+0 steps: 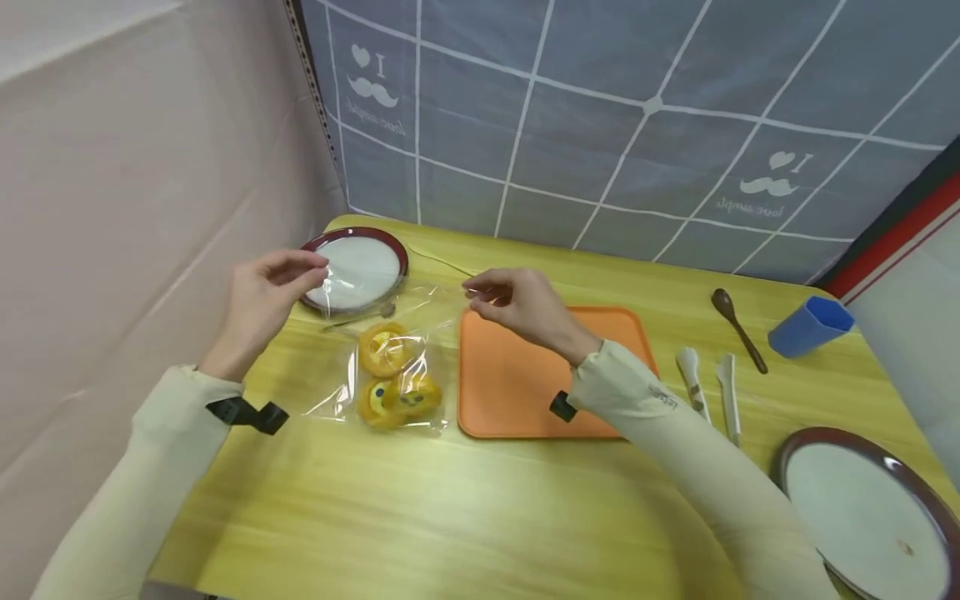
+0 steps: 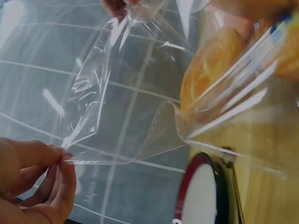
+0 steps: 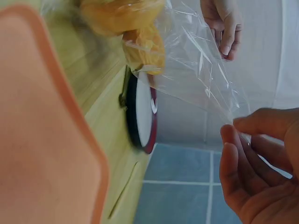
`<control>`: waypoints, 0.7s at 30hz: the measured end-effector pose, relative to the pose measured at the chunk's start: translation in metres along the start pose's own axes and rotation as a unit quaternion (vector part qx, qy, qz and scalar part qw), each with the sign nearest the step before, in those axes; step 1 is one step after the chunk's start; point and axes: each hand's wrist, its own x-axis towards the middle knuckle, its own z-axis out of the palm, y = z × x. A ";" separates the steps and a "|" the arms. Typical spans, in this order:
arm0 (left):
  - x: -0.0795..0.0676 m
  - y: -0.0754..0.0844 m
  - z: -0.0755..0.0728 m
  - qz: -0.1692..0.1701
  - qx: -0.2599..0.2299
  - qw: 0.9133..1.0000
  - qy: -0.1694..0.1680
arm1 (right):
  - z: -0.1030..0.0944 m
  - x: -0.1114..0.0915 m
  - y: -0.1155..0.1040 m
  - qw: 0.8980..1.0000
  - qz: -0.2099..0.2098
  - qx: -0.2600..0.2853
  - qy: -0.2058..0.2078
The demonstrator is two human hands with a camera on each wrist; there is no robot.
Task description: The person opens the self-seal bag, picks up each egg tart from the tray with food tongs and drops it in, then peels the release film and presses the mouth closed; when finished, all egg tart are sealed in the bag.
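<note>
A clear plastic bag (image 1: 347, 392) is stretched between both hands, its upper edge raised over the wooden table. My left hand (image 1: 258, 292) pinches one upper corner between thumb and fingers, as the left wrist view shows up close. The opposite corner is pinched by my right hand (image 3: 266, 161), left of the orange tray. Low in the bag lie a few yellow-orange, bun-like pieces (image 1: 385, 350); one piece (image 1: 378, 402) has a dark blue spot. Whether they are food or toys I cannot tell. The film is see-through and glossy.
Behind the bag stands a dark-rimmed white plate (image 1: 352, 267). An orange tray (image 1: 517, 392) lies under the right forearm. Farther right are a brown spoon (image 1: 738, 329), two pale utensils (image 1: 727, 396), a blue cup (image 1: 810, 327) and a larger dark-rimmed plate (image 1: 862, 508).
</note>
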 end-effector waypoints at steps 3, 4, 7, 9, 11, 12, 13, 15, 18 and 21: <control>0.014 -0.018 0.004 -0.008 0.080 0.997 -0.015 | 0.008 0.007 0.008 1.000 0.013 -0.022 -0.007; 0.018 -0.024 0.005 -0.009 0.105 0.994 -0.021 | 0.010 0.007 0.011 0.999 0.018 -0.030 -0.009; 0.029 -0.037 0.009 -0.008 0.162 0.986 -0.033 | 0.013 0.004 0.020 0.998 0.039 -0.042 -0.009; 0.032 -0.042 0.010 -0.006 0.178 0.983 -0.037 | 0.010 -0.003 0.026 0.998 0.048 -0.048 -0.001; 0.029 -0.043 0.009 0.001 0.185 0.982 -0.032 | 0.004 -0.013 0.031 0.997 0.049 -0.055 0.019; 0.026 -0.043 0.009 0.004 0.184 0.983 -0.026 | 0.000 -0.020 0.034 0.997 0.046 -0.062 0.032; 0.022 -0.041 0.009 0.014 0.182 0.983 -0.017 | -0.004 -0.027 0.036 0.995 0.043 -0.074 0.048; 0.011 -0.033 0.013 0.042 0.184 0.982 0.002 | -0.013 -0.042 0.038 0.991 0.039 -0.097 0.081; -0.008 -0.011 0.026 0.110 0.189 0.976 0.017 | -0.026 -0.064 0.036 0.983 0.034 -0.139 0.118; -0.022 0.021 0.042 0.184 0.193 0.964 0.009 | -0.039 -0.080 0.027 0.969 0.025 -0.196 0.148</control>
